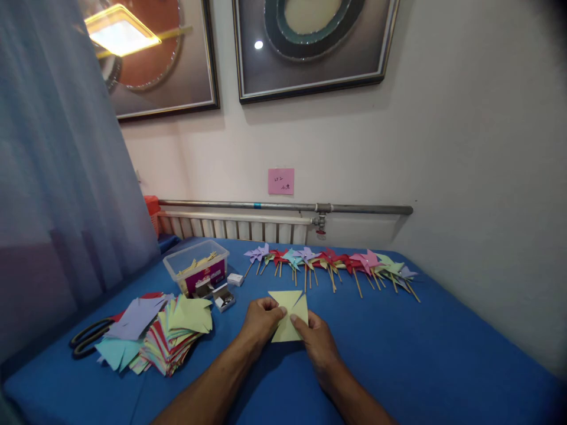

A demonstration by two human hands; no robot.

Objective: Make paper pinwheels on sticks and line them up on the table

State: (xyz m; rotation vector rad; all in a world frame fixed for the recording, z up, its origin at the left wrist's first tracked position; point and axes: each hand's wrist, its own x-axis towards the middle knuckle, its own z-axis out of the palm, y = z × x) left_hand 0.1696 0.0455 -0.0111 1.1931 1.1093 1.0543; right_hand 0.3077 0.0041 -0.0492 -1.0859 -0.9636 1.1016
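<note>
A square of pale yellow paper point(286, 300), slit inward from its corners, is held up over the blue table between my two hands. My left hand point(264, 319) pinches its left side, thumb on top. On the right side, my right hand point(315, 336) grips the sheet with the thumb across the front and the fingers behind. To the left lies a fanned stack of cut paper squares point(170, 339) in several colours. Finished paper pinwheels point(330, 258) on wooden sticks lie in a row beyond my hands.
Left of centre stands a clear plastic tub point(197, 262) with wooden sticks inside. Beside it are an open small box point(224, 297) and a white box point(235, 279). Black-handled scissors point(84, 339) lie at far left. A pipe point(283, 206) and a radiator run along the wall.
</note>
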